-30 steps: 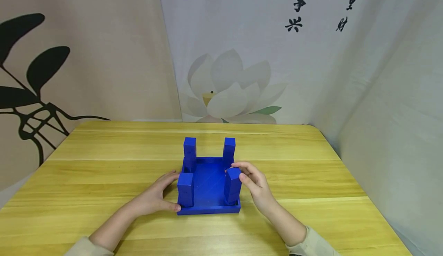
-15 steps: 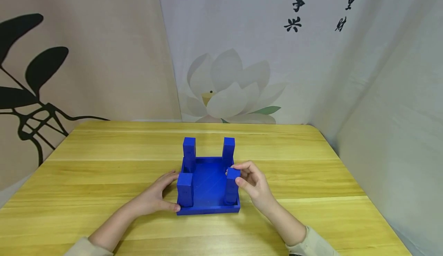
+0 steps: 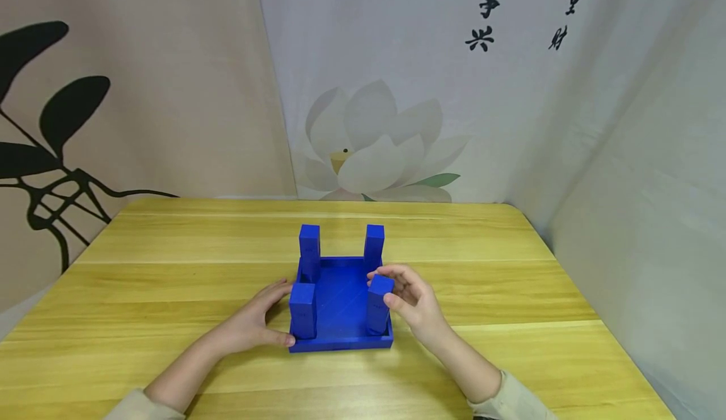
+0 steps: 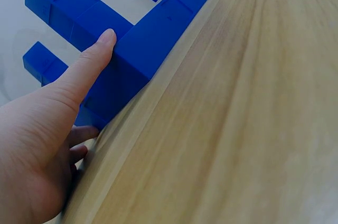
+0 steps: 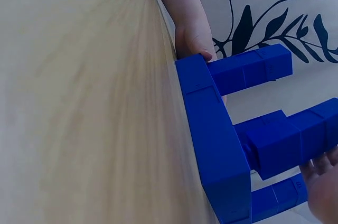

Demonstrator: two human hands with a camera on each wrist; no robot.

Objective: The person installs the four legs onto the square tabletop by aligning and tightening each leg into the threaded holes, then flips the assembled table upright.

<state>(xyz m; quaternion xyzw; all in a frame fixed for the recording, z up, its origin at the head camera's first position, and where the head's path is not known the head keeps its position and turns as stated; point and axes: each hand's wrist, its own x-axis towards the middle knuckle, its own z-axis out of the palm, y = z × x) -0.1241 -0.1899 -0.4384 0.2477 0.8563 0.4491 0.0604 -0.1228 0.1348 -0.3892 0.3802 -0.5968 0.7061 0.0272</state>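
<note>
A shallow blue tray (image 3: 340, 303) lies on the table, with square blue posts standing up at its corners. My right hand (image 3: 416, 300) pinches the near-right post (image 3: 377, 313) around its upper part, thumb at the front right and fingers behind. That post leans slightly. The right wrist view shows a narrow gap between the post's wide lower section (image 5: 272, 150) and the tray. My left hand (image 3: 258, 322) holds the tray's left side, its thumb on the front corner next to the near-left post (image 3: 303, 316). The left wrist view shows its other fingers low along the side.
Two more posts, the far-left post (image 3: 310, 250) and the far-right post (image 3: 374, 246), rise at the back of the tray. The wooden table (image 3: 187, 268) reaches back to a printed cloth backdrop (image 3: 380, 60), and another cloth hangs on the right.
The near-right post has turned and tilted slightly between frames, its top shifting a little left, while my right fingers and thumb shifted on it. The left hand and tray look the same.
</note>
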